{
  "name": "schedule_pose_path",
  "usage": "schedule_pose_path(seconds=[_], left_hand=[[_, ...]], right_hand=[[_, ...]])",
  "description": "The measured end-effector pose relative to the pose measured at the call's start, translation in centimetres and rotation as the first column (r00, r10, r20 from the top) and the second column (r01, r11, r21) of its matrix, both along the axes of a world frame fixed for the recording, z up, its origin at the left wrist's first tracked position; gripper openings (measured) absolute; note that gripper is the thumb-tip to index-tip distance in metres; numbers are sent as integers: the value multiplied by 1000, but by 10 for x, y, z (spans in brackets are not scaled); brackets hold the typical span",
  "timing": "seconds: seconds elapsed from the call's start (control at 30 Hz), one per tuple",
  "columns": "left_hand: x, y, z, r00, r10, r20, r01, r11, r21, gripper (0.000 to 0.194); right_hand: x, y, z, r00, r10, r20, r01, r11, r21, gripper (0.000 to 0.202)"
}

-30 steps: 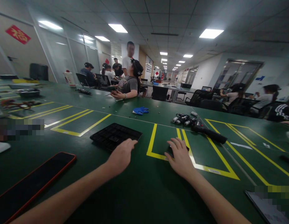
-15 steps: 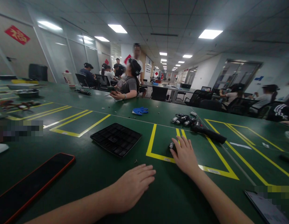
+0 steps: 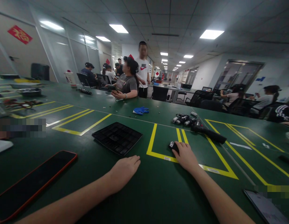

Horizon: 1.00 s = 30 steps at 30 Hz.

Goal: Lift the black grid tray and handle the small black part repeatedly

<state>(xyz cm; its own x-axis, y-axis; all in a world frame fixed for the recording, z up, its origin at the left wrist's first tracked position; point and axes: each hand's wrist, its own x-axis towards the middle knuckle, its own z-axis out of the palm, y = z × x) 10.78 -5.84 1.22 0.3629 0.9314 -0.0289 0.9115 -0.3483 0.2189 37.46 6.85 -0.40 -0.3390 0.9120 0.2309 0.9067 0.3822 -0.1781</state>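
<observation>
My right hand is closed around a small black block with a white label, inside a yellow-taped area of the green table. Its far end shows past my fingers. Lower and to the left, my left hand rests on the table top with its fingers drawn together and bent downward. Whatever its fingertips pinch is hidden under them. Just beyond these fingertips lies a square black ribbed plastic tray, apart from my right hand.
A red-edged phone lies at left, another phone at right. Beyond my right hand are a black handled tool and metal cylinders. A blue glove lies farther off. Across the table sits a person.
My left hand has moved left and drawn its fingers in, covering the small screw-like piece that lay there. My right fingers have closed more around the black block. A standing person has moved right.
</observation>
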Motion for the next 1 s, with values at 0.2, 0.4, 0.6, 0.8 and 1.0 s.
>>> schedule_pose_path(seconds=[0.2,0.4,0.6,0.8,1.0], left_hand=[[-8,10,16,656,268,705,-240,960,-141,25],[-42,47,53,18,566,824,-345,777,-526,4],[-78,62,50,745,652,142,-665,742,84,44],[-73,65,37,763,606,-224,-603,793,92,62],[-79,75,37,773,580,-257,-590,806,41,55]], right_hand=[[1,0,-2,1000,2,-8,-2,1000,0,48],[-1,-1,-1,1000,-3,5,3,1000,2,47],[-1,0,-1,1000,-10,30,10,1000,2,47],[-2,0,-4,999,-6,34,5,1000,15,46],[0,3,-8,999,-26,-36,25,1000,-15,45]])
